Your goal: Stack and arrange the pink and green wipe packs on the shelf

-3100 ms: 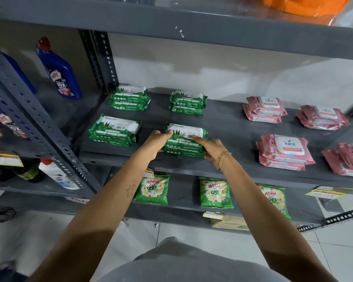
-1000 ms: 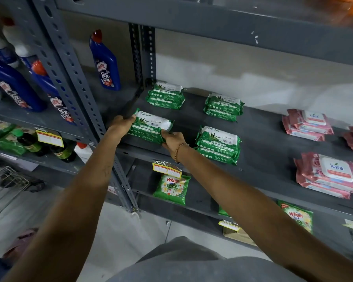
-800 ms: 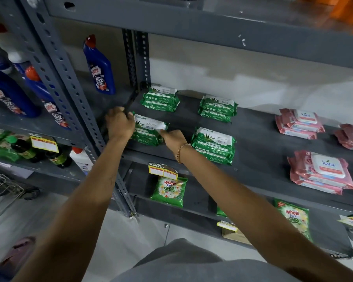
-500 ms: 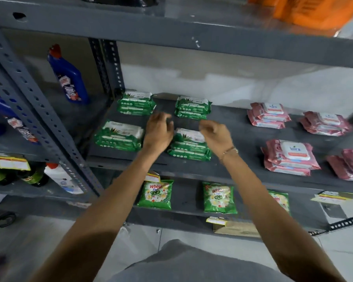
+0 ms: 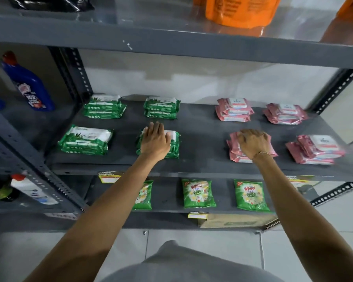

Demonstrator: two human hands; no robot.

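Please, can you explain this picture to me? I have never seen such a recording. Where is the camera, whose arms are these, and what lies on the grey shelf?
There is no machine here. The camera sits on a person's head and looks forward and down, so the two bare arms are that person's own. The grey shelf carries small stacks of wipe packs in two rows: four green stacks on the left, four pink on the right. The left hand lies flat on a front green stack. The right hand rests on a front pink stack, fingers curled over it; nothing is lifted. Below are green detergent packets; a blue bottle stands to the left.
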